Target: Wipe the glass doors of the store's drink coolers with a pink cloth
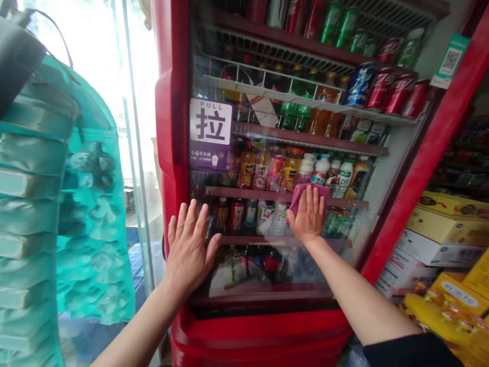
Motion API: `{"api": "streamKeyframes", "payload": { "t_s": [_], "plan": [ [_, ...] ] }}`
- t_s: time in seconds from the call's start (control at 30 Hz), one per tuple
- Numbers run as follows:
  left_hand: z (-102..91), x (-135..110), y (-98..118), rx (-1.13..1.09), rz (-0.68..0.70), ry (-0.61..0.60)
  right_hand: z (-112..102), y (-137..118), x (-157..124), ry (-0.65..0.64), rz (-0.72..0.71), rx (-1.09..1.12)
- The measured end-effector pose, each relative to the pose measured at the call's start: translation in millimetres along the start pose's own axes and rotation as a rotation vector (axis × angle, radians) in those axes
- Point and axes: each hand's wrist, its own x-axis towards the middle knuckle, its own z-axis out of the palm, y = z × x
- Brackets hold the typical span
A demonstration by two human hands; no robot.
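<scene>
A pink cloth point(296, 201) is pressed flat against the glass door point(244, 267) of a red drinks fridge point(263, 336). My right hand point(308, 214) lies over that cloth with its fingers stretched out, pinning it to the pane. To the left, my left hand point(191, 239) is spread open at the door's left edge, near the red frame. It holds nothing; whether its palm touches the glass I cannot tell. Above it, a "PULL" sticker point(211, 122) is stuck on the door. Behind the pane, shelves carry bottles point(292, 168) and cans point(376, 89).
Green translucent packs point(95, 204) hang at the left, beside a bright doorway point(133, 76). On the right stand stacked cartons point(439, 244) and yellow packages point(451, 316). A QR code label point(451, 61) is fixed to the fridge's right frame.
</scene>
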Motion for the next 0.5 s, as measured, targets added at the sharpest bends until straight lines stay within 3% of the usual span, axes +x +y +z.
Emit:
{"api": "streamKeyframes", "payload": {
  "t_s": [0.1, 0.2, 0.3, 0.37, 0.5],
  "plan": [
    [-1.5, -2.4, 2.3, -0.009, -0.005, -0.011, 1.3, -19.3, 0.1, 0.067, 0.183, 0.010],
    [-6.8, -5.6, 1.8, -0.006, 0.011, -0.011, 3.0, -77.3, 11.6, 0.044, 0.220, 0.094],
    [-12.6, -9.8, -2.7, 0.007, 0.028, -0.021, 1.2, -148.2, 25.4, -0.083, 0.083, 0.225],
    [-15.0, -12.0, -7.2, 0.019, 0.036, -0.032, -2.3, -193.8, 33.5, -0.176, -0.088, 0.286],
    [-15.3, -11.9, -13.9, 0.020, 0.036, -0.030, -11.5, -258.6, 42.3, -0.147, -0.446, 0.212]
  ]
}}
